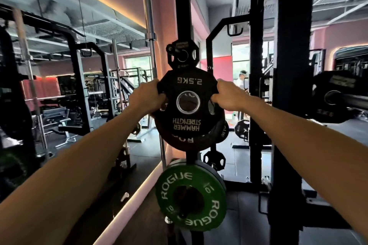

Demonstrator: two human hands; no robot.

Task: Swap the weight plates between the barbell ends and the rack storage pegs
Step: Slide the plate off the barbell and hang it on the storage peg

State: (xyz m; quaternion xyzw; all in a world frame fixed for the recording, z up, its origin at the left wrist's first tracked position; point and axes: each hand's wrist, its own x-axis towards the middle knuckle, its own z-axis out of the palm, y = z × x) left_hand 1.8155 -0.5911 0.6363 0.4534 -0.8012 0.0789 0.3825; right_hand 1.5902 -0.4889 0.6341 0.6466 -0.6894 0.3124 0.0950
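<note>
Clearly mid-swap: both hands, left hand and right hand, have fingers curled through the side grip holes of the 2.5 kg plate, held upside-down in front of the rack upright at peg height. Whether its bore is on a peg yet, I cannot tell. A small plate sits on the upper peg, a green plate hangs lower, and the barbell end at right carries a plate, so most of the exchange looks left to do.

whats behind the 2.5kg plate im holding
Behind the 2.5kg plate, held by the left hand and right hand, a larger black plate shows at its lower edge. The peg carrying it is covered.
</note>
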